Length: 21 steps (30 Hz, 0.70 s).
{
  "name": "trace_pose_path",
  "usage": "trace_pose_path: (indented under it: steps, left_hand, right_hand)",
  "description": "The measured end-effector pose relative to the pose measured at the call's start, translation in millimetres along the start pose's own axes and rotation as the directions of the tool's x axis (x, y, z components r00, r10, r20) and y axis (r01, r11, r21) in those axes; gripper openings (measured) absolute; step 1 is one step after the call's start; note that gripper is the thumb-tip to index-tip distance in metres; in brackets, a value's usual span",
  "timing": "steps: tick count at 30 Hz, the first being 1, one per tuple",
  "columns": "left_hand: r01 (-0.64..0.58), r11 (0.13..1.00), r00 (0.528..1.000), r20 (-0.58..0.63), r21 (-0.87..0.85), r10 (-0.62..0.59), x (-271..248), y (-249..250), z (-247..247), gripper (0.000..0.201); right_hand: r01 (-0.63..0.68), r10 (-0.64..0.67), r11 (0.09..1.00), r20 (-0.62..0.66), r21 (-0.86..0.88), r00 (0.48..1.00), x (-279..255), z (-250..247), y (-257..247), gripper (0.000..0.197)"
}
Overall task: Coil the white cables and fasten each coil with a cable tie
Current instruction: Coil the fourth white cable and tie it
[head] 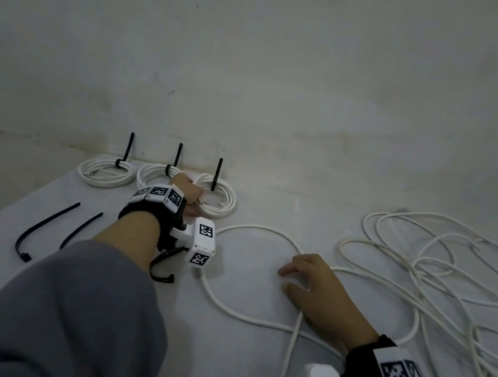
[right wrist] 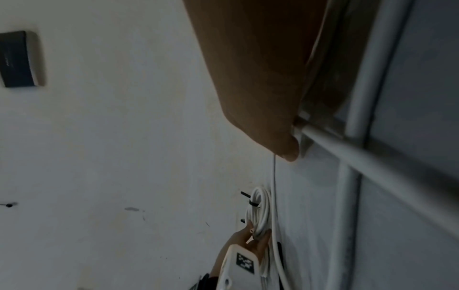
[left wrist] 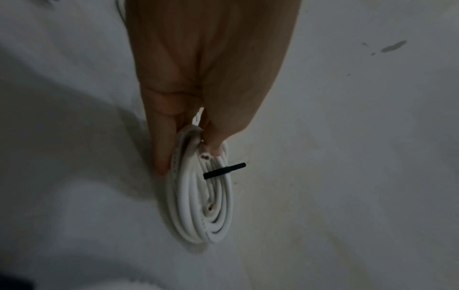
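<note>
Fingers of the left hand pinch the third tied coil at the desk's far edge (set-down step), while the right hand rests open-fingered on the loose white cable mid-desk, which needs coiling next.

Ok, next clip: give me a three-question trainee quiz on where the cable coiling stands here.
1. True or false: three tied coils lie along the far edge of the table.
2. What does the left hand pinch? A) a loose cable tie B) the rightmost coil C) the uncoiled cable
3. Fill in: the right hand rests on the ____ cable.

Key: 1 true; 2 B, see its fingers on the coil with its black tie; 3 loose, uncoiled.
</note>
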<state>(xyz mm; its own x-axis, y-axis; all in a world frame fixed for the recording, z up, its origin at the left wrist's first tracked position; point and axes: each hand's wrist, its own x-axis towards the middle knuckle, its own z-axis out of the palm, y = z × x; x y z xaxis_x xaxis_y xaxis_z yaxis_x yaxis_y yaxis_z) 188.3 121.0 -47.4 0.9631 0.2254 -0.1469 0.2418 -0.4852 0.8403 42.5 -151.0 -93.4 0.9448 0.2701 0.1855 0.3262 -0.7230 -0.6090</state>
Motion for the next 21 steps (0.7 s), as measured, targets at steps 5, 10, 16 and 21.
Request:
trace_pose_path:
  steps: [5, 10, 16, 21]
  left_hand:
    - [-0.049, 0.999, 0.997, 0.053, -0.01, 0.049, 12, 3, 2, 0.058]
    - [-0.176, 0.895, 0.981, 0.147, 0.41, 0.125, 24, 5, -2, 0.097]
    - [-0.19, 0.758, 0.98, 0.078, 0.624, 0.181, 16, 12, 2, 0.079]
    - [-0.179, 0.719, 0.976, 0.032, 0.671, 0.214, 2, 34, 5, 0.066]
  right_hand:
    - [0.009, -0.009, 1.0, -0.002, -0.002, 1.0, 2, 2, 0, 0.017]
    - [0.002, -0.001, 1.0, -0.023, 0.024, 1.0, 2, 3, -2, 0.02]
    - [-0.109, 0.147, 0.985, -0.306, 0.136, 0.941, 4, -4, 1, 0.025]
    - [-0.29, 0.297, 0.955, -0.161, 0.069, 0.941, 3, -28, 14, 0.032]
